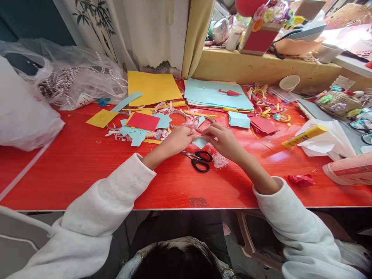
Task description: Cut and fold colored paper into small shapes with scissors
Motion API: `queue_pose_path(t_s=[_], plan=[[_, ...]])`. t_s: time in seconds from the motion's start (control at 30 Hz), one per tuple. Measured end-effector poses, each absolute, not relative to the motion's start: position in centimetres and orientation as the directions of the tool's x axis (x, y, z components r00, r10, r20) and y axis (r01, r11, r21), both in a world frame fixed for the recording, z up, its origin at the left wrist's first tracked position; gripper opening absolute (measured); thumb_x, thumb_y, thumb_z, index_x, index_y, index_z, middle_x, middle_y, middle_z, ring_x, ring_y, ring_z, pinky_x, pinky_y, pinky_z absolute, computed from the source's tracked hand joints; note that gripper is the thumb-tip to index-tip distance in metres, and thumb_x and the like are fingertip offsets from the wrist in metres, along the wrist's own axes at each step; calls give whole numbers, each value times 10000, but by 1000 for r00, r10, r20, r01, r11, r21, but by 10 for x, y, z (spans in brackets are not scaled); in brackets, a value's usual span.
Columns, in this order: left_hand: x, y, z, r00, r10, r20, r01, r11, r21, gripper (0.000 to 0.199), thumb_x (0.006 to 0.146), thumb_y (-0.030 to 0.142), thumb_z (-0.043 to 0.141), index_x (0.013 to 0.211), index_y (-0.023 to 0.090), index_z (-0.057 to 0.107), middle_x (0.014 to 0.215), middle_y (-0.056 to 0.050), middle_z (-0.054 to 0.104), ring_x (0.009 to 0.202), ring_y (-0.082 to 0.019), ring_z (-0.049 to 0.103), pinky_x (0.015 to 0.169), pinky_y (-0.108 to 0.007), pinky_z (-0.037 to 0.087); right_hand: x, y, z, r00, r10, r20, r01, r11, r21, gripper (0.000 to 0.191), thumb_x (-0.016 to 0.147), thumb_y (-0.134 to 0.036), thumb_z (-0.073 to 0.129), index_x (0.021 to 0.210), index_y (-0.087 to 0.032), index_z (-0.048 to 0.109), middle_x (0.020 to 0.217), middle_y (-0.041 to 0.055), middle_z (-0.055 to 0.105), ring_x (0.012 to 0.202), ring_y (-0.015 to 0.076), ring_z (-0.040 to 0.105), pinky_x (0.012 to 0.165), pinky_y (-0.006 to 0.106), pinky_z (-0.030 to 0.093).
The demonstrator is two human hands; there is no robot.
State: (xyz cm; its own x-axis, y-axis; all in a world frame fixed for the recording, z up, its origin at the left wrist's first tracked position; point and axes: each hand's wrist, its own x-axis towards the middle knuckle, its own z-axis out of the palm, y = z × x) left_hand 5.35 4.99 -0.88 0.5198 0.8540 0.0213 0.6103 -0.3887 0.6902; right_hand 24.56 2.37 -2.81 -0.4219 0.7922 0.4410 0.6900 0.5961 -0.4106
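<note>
Between my two hands, over the middle of the red table (174, 190), is a small light blue paper piece (200, 142). My left hand (180, 138) pinches its left side, and the fingers of my right hand (220, 138) are closed on its right side. Just below the paper lies a pair of black-handled scissors (201, 161), blades pointing left. White paper shreds (220, 160) lie right of the scissors, under my right hand. Beyond my hands are rings, a red paper square (143, 121) and light blue scraps (135, 135).
Yellow sheets (154, 88) and a light blue stack (216, 95) lie at the back. Plastic bags (26, 104) stand at left. On the right are a yellow glue stick (304, 136), white tissue (327, 141), crumpled red paper (302, 180) and a pink container (350, 170).
</note>
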Motion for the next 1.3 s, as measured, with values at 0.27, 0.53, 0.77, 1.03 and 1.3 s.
queue_pose_path(t_s=[0.27,0.53,0.77,1.03,1.3], plan=[[53,49,-8,510,860,7,612,-368,700,331,845,322,535,573,175,414,617,21,433,599,-109,396,584,-280,276,245,23,-28,-381,846,372,757,517,-400,122,887,-160,525,815,-180,621,825,62,633,707,169,560,629,293,404],[52,53,-14,467,884,14,557,-306,772,364,826,436,545,586,174,468,615,16,435,581,-107,388,542,-269,261,243,21,-22,-353,847,398,736,514,-440,116,885,-177,553,781,-183,604,803,54,610,703,161,536,631,286,400],[53,53,-12,474,880,45,513,-317,798,464,821,473,551,539,178,330,609,23,385,565,-92,338,545,-267,253,243,20,-19,-354,841,410,723,524,-450,113,883,-183,572,778,-173,613,780,44,578,681,149,518,619,280,397],[53,50,-6,443,894,63,581,-340,740,333,841,358,541,586,178,424,624,17,431,595,-109,402,581,-276,271,240,18,-22,-347,845,406,711,519,-474,131,910,-239,531,846,-179,629,829,64,620,713,165,553,640,292,419],[53,50,-8,459,888,32,588,-330,739,284,831,341,558,609,171,511,638,13,488,609,-115,433,592,-272,295,240,20,-22,-324,885,335,729,459,-508,145,876,-191,524,838,-173,662,777,54,680,679,171,588,628,291,423]])
